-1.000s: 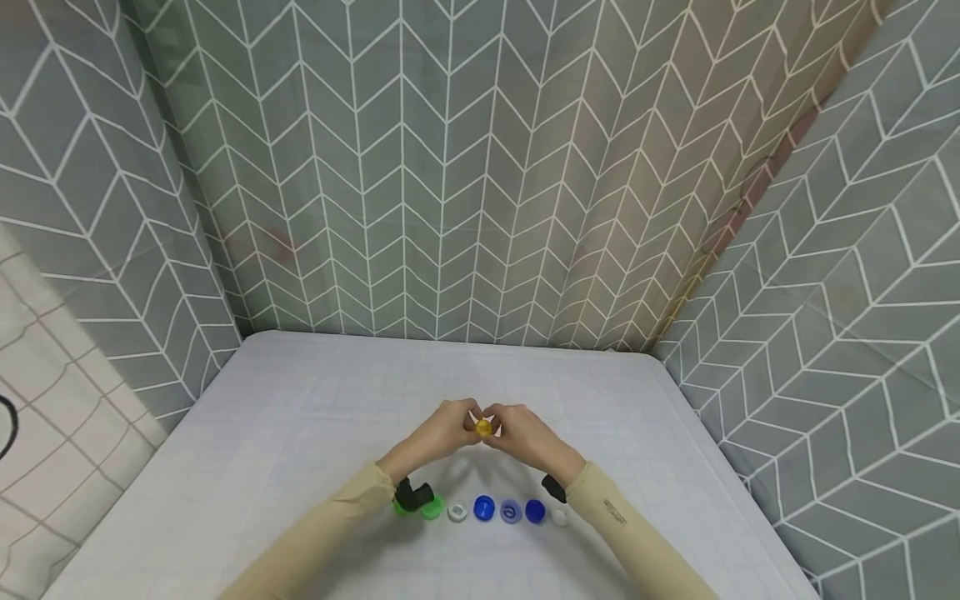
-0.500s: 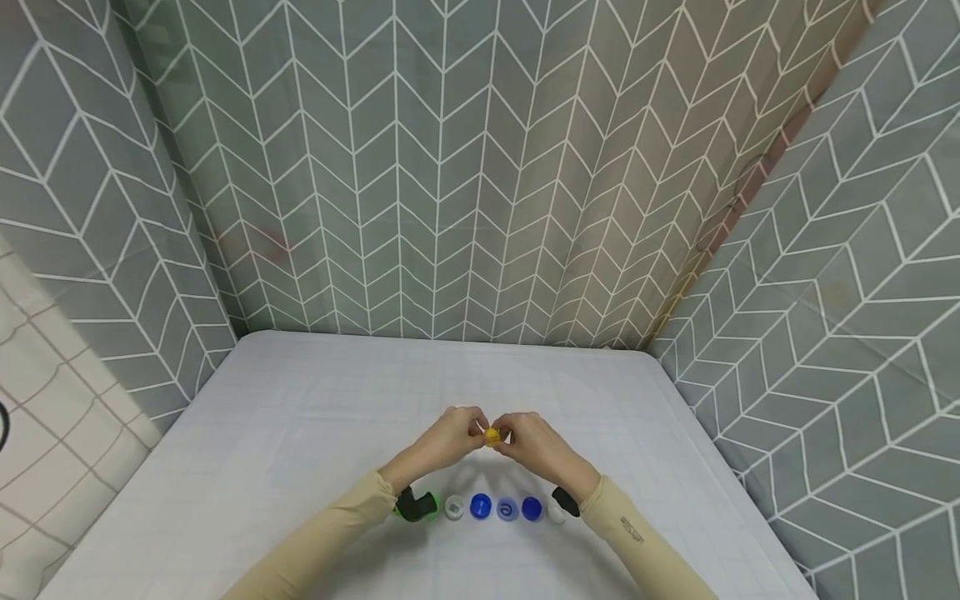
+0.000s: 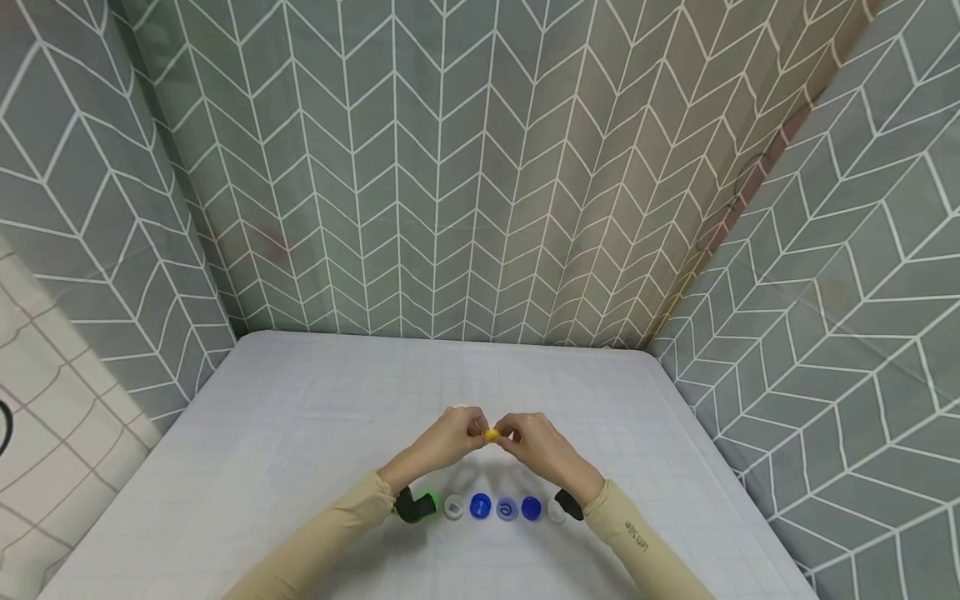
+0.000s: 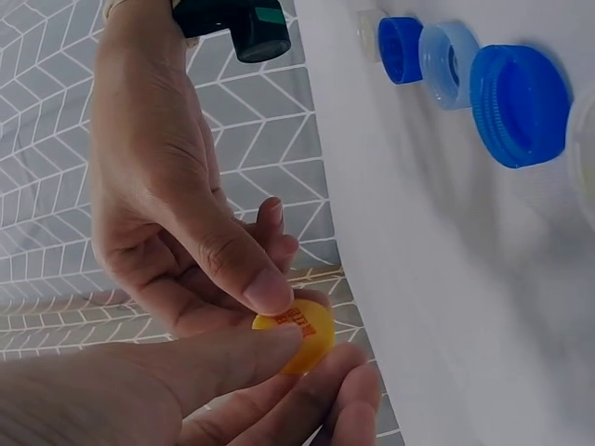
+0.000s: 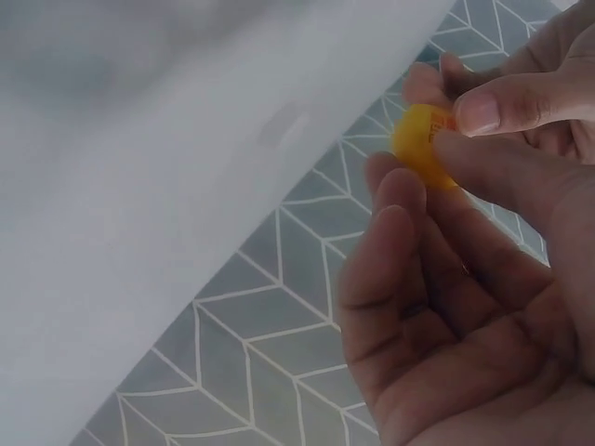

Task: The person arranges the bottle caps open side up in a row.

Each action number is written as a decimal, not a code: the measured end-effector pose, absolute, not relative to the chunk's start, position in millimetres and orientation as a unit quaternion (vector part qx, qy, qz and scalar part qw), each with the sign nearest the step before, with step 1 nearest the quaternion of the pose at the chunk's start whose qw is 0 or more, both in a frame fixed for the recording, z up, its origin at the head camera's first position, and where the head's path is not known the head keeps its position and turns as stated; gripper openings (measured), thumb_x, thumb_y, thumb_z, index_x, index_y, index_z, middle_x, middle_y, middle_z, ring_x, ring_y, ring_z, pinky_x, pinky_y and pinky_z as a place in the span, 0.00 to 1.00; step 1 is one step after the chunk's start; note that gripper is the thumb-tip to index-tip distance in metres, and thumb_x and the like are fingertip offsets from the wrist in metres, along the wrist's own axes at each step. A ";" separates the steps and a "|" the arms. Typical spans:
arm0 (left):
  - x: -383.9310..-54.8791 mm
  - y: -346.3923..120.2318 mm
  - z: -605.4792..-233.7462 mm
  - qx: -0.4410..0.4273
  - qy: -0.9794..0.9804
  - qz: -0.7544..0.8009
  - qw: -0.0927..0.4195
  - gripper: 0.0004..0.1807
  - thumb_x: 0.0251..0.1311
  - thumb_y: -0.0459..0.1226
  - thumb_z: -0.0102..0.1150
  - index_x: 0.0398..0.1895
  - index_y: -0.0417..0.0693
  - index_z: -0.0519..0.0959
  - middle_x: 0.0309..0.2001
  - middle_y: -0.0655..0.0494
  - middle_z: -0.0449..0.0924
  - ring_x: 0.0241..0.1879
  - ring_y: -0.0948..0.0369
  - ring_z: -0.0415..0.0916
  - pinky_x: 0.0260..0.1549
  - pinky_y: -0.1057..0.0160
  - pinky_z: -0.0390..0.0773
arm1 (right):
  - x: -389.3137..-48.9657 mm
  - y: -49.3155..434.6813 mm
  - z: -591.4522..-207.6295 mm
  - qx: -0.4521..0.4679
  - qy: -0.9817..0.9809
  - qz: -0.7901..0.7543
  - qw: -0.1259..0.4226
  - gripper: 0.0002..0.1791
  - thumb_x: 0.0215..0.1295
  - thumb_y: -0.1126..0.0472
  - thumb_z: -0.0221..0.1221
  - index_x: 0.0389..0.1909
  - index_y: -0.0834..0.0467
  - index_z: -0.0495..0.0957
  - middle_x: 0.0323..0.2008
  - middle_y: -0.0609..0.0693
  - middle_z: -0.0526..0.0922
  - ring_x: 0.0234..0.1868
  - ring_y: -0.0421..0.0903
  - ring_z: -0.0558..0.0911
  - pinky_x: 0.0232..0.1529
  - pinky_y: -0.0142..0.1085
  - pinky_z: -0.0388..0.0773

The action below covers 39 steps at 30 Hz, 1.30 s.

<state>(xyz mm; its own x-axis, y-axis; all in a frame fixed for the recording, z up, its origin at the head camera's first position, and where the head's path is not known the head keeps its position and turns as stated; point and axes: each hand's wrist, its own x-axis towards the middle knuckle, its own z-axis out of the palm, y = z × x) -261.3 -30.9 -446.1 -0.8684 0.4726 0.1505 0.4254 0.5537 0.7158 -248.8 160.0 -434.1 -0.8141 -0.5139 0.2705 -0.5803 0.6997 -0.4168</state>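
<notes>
Between the two hands, above the table, is a yellow bottle cap (image 3: 491, 435) with red printing on its top. My left hand (image 3: 448, 437) pinches it between thumb and fingers from the left. From the other side my right hand (image 3: 542, 446) pinches the same cap, thumb and fingertips at its edge. In the left wrist view the yellow cap (image 4: 302, 336) shows its printed top, partly covered by both thumbs. The right wrist view shows the yellow cap (image 5: 426, 144) tilted, with fingers beneath it.
Nearer the body, a row of bottle caps lies on the white-covered table (image 3: 337, 383): a green cap (image 3: 429, 505) partly behind the left wrist's black camera, a white cap (image 3: 454, 507), a blue cap (image 3: 481, 506), a pale blue cap (image 3: 507, 508), a dark blue cap (image 3: 531, 507) and another white cap (image 3: 556, 511).
Both hands have shifted slightly right and closer to the body with the yellow cap. The cap has turned from showing its round face to a flatter, edge-on look in the head view.
</notes>
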 end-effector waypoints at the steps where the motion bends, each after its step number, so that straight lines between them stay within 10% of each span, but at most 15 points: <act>1: -261.8 -31.1 -446.0 0.255 0.881 0.398 0.027 0.02 0.58 0.32 0.63 0.33 0.45 0.79 0.30 0.54 0.83 0.28 0.65 0.78 0.27 0.69 0.78 | -249.1 160.3 -433.5 0.297 -0.919 0.251 0.068 0.05 0.62 0.65 0.62 0.37 0.57 0.84 0.32 0.46 0.86 0.27 0.34 0.77 0.27 0.26 0.73; 17: -261.0 -29.8 -446.5 0.257 0.865 0.431 0.008 0.08 0.65 0.43 0.58 0.36 0.48 0.80 0.30 0.58 0.84 0.28 0.68 0.76 0.27 0.69 0.75 | -247.5 164.4 -431.9 0.315 -0.907 0.265 0.093 0.05 0.66 0.60 0.59 0.40 0.53 0.82 0.36 0.44 0.86 0.31 0.34 0.79 0.31 0.27 0.76; 39: -260.0 -12.8 -449.1 0.263 0.865 0.427 0.025 0.13 0.54 0.33 0.68 0.42 0.36 0.83 0.39 0.45 0.87 0.38 0.57 0.86 0.33 0.68 0.82 | -239.7 181.1 -427.6 0.294 -0.923 0.242 0.059 0.17 0.61 0.60 0.64 0.51 0.60 0.80 0.44 0.50 0.85 0.34 0.39 0.80 0.32 0.27 0.75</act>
